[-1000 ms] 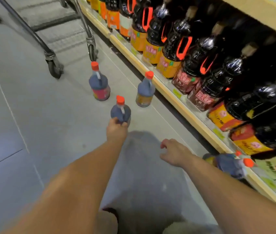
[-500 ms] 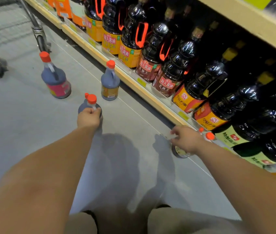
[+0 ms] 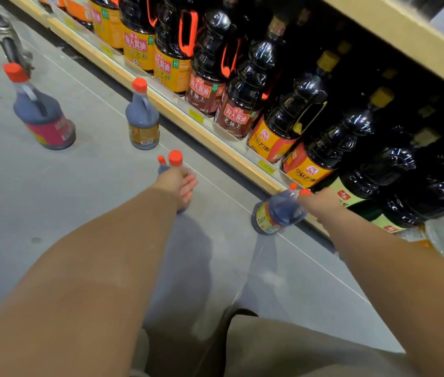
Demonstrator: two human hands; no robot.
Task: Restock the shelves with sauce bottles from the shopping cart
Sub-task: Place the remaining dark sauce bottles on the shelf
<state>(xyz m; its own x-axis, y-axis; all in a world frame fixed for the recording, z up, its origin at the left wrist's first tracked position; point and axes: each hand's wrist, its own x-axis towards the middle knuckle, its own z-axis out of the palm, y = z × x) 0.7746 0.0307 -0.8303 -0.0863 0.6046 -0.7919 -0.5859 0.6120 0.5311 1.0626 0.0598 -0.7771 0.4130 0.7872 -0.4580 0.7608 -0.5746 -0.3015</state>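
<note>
Right hand [image 3: 320, 204] grips a tilted sauce bottle [image 3: 279, 213] by its neck, base near the floor [image 3: 106, 213] just beside the bottom shelf [image 3: 215, 141] edge. Left hand [image 3: 178, 186], fingers closed around another bottle's neck [image 3: 175, 160], body mostly hidden. Two more orange-capped bottles stand upright on the floor, one with a red label [image 3: 42, 118], one with an orange label [image 3: 142, 121]. Dark soy bottles [image 3: 242, 85] fill the shelf. Cart leg [image 3: 6, 36] top left.

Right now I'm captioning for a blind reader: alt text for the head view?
Each hand grips small red-capped bottles near a low shelf of dark sauce bottles: left hand, right hand. Two more bottles stand on the floor.
</note>
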